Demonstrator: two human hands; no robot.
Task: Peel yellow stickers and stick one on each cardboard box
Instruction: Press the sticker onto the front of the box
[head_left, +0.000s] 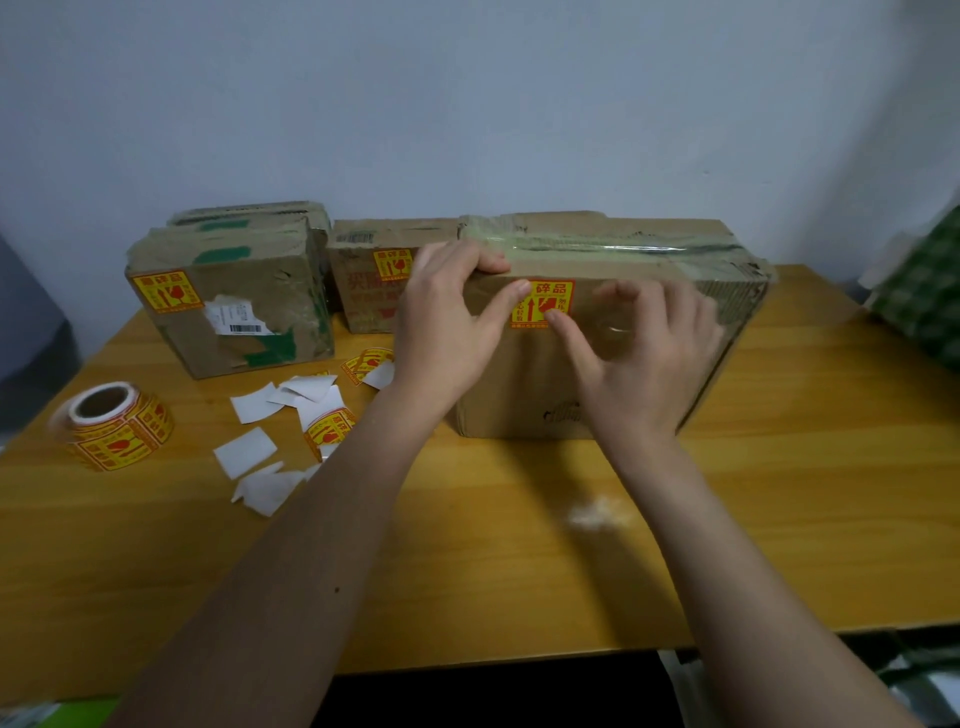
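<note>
Both hands, left hand (447, 332) and right hand (639, 358), press open-fingered, gripping nothing, on the sticker (543, 304); uneven rubbing on the right box (597, 364) may wrinkle it.

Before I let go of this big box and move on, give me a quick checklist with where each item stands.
1. Yellow sticker on big box: ok.
2. Pressed flat: cannot tell; left hand and right hand cover its edges.
3. Left box stickered: ok.
4. Middle box stickered: ok.
5. Sticker roll within reach: ok.
6. Backing scraps cleared: not ok.
</note>
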